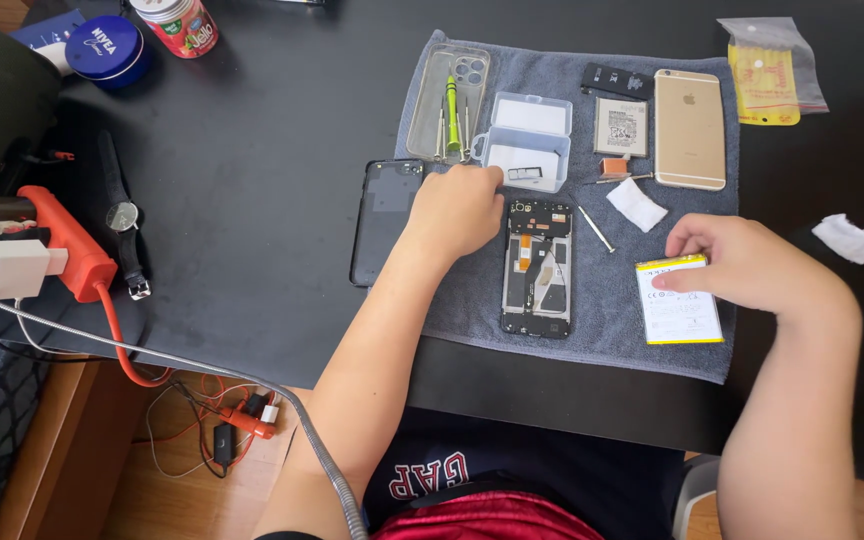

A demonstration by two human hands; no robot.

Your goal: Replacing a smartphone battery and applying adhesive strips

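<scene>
- Reaching forward, the left hand (457, 205) is hovering at the near rim of the small clear plastic box (525, 140), fingers curled together — whether they are pinching anything is hidden by the knuckles.
- Lying just below and right of that hand, the opened phone (537, 266) is running its long axis toward and away from the person on the grey cloth (602, 330).
- Resting on the yellow-edged battery (679, 300), the right hand (742, 262) is pressing its top left corner, fingertips close together, not clamped.
- Sitting right of the opened phone with cloth between them, the battery is nearer the right hand — its long axis roughly parallel to the phone's.
</scene>
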